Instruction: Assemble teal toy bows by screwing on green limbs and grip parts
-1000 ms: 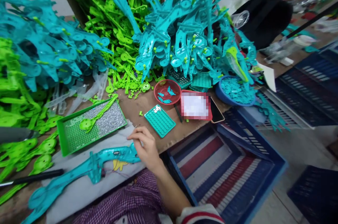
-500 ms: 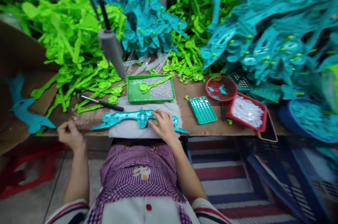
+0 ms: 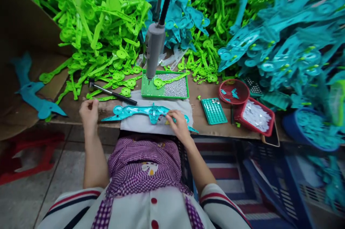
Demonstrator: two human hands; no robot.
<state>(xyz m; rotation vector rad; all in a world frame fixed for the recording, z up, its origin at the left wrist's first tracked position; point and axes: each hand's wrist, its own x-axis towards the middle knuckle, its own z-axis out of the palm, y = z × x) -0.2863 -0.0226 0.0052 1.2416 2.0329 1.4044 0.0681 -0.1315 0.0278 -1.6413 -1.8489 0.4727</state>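
A long blue plastic piece (image 3: 134, 111) lies across a white cloth (image 3: 129, 124) at the table's front edge. Over its right part is my right hand (image 3: 179, 125), thumb and fingers pinched at the piece; whether something small is between them is hidden. My left hand (image 3: 89, 114) is raised at the left, off the piece, its fingers curled together and their contents too small to make out. Behind the cloth sits a green tray (image 3: 165, 96) of small silvery parts, with a green plastic arm (image 3: 172, 79) across it. A hammer (image 3: 113, 94) lies behind the left hand.
A grey hanging electric screwdriver (image 3: 155, 49) is above the tray. Green parts (image 3: 91, 20) and blue parts (image 3: 280, 42) are heaped behind. At right are a teal tray (image 3: 214, 111), a round red bowl (image 3: 234, 91), a red basket (image 3: 271, 121) and a blue tub (image 3: 289, 123).
The view has shifted, moving the table's contents rightward in the picture. My left hand has turned more upright and come nearer the hammer. My right hand has slid a little right along the blue piece.
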